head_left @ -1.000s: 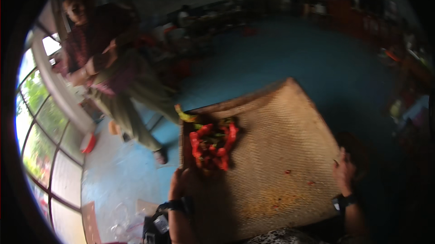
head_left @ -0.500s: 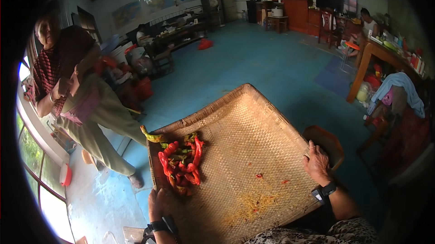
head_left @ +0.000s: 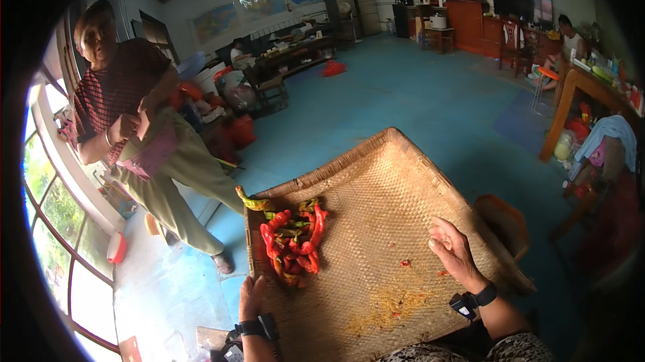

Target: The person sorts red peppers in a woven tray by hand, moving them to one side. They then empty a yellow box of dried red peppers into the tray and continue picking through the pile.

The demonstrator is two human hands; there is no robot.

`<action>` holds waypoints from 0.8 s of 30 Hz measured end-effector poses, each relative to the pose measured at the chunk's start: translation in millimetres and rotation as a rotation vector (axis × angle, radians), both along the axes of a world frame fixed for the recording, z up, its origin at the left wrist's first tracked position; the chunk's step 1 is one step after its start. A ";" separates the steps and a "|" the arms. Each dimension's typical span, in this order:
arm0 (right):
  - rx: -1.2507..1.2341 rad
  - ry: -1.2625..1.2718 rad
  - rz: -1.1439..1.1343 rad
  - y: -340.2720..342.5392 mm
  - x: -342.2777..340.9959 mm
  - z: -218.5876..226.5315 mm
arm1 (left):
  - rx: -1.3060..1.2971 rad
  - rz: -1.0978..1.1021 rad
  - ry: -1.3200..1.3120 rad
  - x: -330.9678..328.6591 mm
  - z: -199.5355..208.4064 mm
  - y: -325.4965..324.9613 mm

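Observation:
A large square woven bamboo tray (head_left: 376,228) lies in front of me. My left hand (head_left: 252,298) is closed on its left rim, near the closest corner. Along the left side of the tray sits a pile of red and green chili peppers (head_left: 293,241), twisted and wrinkled. Yellow seeds (head_left: 386,308) and a few red scraps are scattered on the weave nearer to me. Over the right part of the tray, off the rim, my right hand (head_left: 455,251) has its fingers stretched out and holds nothing.
A person (head_left: 144,113) in a dark red checked top stands at the left by the window. An octagonal wooden container (head_left: 502,224) stands beyond the tray's right edge. Farther off are a wooden table (head_left: 564,110), a red basin (head_left: 117,248) and a seated person (head_left: 572,43).
My right hand has let go of the tray's right rim and moved inward over the tray. My left hand keeps its hold. The view has shifted slightly left.

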State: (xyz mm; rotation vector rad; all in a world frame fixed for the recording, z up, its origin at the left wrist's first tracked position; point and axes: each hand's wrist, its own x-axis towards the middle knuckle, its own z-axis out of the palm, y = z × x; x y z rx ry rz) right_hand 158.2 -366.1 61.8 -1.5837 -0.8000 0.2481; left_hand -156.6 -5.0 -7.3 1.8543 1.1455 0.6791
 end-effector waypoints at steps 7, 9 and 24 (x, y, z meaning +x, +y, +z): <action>0.214 0.411 0.244 36.1 12.7 24.2 | 0.387 0.003 0.507 8.7 8.7 -9.3; 0.350 0.563 0.448 40.8 19.7 12.8 | 0.384 0.026 0.556 9.4 10.9 -10.0; 0.567 0.839 0.350 41.2 30.0 -62.1 | 0.260 0.089 0.330 10.0 13.3 -8.6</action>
